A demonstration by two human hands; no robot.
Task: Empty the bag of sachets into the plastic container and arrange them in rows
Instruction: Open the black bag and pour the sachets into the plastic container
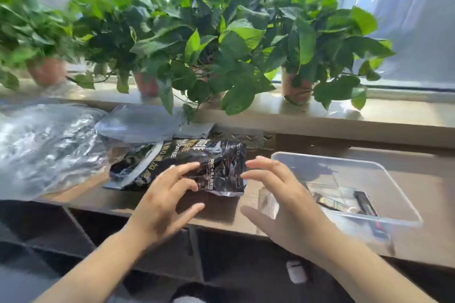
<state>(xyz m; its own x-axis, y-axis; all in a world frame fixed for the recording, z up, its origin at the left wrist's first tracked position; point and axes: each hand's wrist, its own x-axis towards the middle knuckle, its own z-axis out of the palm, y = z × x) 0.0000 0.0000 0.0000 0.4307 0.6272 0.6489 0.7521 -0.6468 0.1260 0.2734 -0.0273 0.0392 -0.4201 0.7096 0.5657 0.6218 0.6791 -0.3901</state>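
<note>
Fingers (183, 170) of the left hand (162, 204) are spread wide, their tips resting on one glossy black foil bag with gold lettering (211, 155), which lies flat on the brown wooden counter (435, 204). The right hand (285, 204) is splayed too, holding nothing, between the bag and one clear rectangular plastic container (330, 158) just to its right. Inside the container lie a few dark sachets (344, 200) (blurred; at least two). On the far sill stand leafy green potted plants (209, 39) — three reddish pots show plainly.
</note>
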